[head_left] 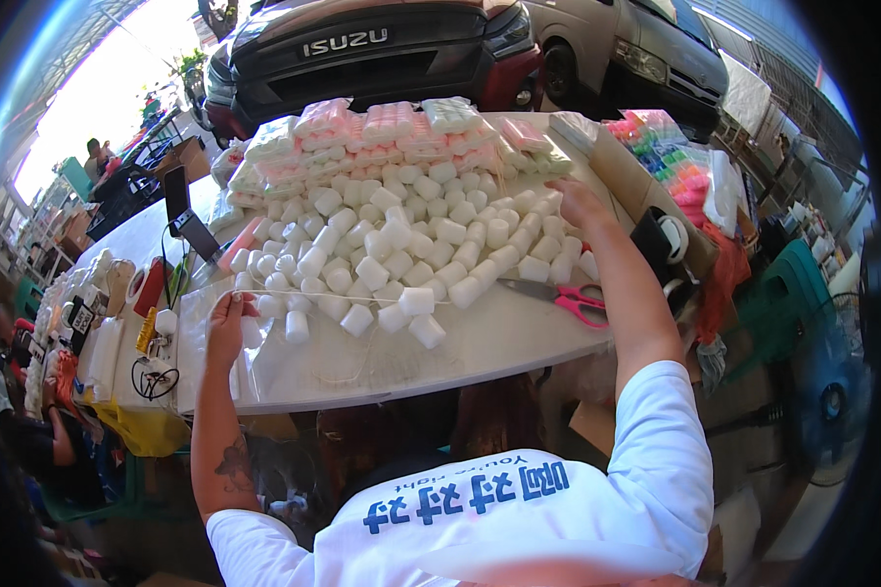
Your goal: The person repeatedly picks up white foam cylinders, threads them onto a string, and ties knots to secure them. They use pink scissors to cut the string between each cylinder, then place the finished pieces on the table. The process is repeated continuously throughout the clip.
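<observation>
A white table [499, 349] carries a broad heap of white rolls [392, 245] across its middle. Pink-handled scissors [558, 295] lie near its right front edge. The right hand [581, 203] reaches farther back, its grip impossible to tell. Toward the left edge, the left hand [229, 319] pinches a thin string [343, 296].

White table [480, 364] carries heaped white rolls [372, 272], pink-handled scissors [581, 304], stacked plastic packs [387, 122]; black gadget [199, 239] at left, maybe a phone stand.
</observation>
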Available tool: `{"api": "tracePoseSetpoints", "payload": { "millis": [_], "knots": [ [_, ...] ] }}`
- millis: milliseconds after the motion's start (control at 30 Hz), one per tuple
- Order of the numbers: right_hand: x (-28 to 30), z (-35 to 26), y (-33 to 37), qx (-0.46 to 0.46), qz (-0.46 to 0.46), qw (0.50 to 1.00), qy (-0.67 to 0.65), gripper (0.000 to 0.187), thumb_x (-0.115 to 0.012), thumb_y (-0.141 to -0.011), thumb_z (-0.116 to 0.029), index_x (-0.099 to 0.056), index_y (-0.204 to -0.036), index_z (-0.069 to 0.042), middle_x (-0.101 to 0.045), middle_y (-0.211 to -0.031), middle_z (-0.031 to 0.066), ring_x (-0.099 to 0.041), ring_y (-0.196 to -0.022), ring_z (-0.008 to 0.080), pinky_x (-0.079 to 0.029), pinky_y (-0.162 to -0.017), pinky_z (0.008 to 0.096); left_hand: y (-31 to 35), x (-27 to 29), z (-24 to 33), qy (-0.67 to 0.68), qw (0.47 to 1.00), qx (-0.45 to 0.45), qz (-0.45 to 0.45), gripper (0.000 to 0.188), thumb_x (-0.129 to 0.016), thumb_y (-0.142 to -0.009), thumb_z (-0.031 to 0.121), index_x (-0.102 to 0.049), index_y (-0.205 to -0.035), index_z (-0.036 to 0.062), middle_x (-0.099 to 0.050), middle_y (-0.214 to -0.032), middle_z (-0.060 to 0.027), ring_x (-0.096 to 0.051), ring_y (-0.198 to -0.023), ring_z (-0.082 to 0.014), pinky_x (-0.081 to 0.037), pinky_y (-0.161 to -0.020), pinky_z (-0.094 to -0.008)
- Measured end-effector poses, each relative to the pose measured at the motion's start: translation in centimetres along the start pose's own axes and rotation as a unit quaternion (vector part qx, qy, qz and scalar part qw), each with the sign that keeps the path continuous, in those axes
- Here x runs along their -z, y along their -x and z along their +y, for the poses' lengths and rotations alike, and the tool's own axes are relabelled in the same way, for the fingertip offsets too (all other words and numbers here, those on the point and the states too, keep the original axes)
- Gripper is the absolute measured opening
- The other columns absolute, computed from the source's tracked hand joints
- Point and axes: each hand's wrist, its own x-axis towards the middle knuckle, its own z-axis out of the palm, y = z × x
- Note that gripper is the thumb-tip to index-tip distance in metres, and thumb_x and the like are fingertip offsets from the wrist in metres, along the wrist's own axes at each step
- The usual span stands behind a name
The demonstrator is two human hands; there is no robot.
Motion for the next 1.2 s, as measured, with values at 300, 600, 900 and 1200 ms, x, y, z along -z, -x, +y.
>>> {"api": "tracePoseSetpoints", "payload": {
  "millis": [300, 600, 900, 1200],
  "knots": [
    [-1.6, 0.2, -4.8, -0.003, -0.177, 0.978, 0.111, 0.052, -0.067, -0.073, -0.006, -0.060, -0.122, -0.022, -0.061, -0.123, 0.0115, -0.054, -0.120, 0.0293, -0.044, -0.098, 0.0421, 2.3, 0.9, 11.7, 0.012, 0.993, -0.086, -0.075, 0.027, -0.046, -0.102, 0.019, -0.063, -0.106, -0.0010, -0.063, -0.083, -0.0048, -0.060, -0.082, -0.0117, -0.047, -0.077, -0.0251],
    [7.5, 1.7, 0.3, 0.097, 0.110, 0.981, -0.124, 0.039, -0.070, -0.069, -0.004, -0.055, -0.105, -0.004, -0.061, -0.090, 0.0151, -0.062, -0.087, 0.0271, -0.049, -0.080, 0.0364, 1.0, 3.5, 20.9, -0.086, 0.984, -0.146, 0.053, 0.027, -0.045, -0.099, 0.018, -0.066, -0.099, -0.0003, -0.065, -0.085, -0.0047, -0.059, -0.078, -0.0097, -0.046, -0.072, -0.0244],
    [18.4, -12.9, 8.4, 0.193, -0.014, 0.843, -0.502, 0.034, -0.069, -0.075, -0.001, -0.058, -0.107, -0.005, -0.058, -0.097, 0.0007, -0.059, -0.091, 0.0099, -0.052, -0.082, 0.0260, -4.0, 16.2, 14.9, -0.021, 0.991, -0.061, 0.118, 0.035, -0.050, -0.099, 0.039, -0.067, -0.106, 0.0096, -0.065, -0.082, -0.0051, -0.061, -0.075, -0.0130, -0.049, -0.066, -0.0287],
    [14.1, -32.9, 14.1, 0.285, -0.135, 0.747, -0.585, 0.035, -0.079, -0.077, -0.006, -0.057, -0.104, -0.003, -0.063, -0.097, 0.0043, -0.063, -0.088, 0.0112, -0.054, -0.078, 0.0259, -11.1, 15.9, 3.5, -0.017, 0.951, 0.103, 0.290, 0.032, -0.048, -0.100, 0.034, -0.071, -0.101, 0.0112, -0.068, -0.082, -0.0037, -0.061, -0.070, -0.0146, -0.049, -0.063, -0.0321]
  ]
}}
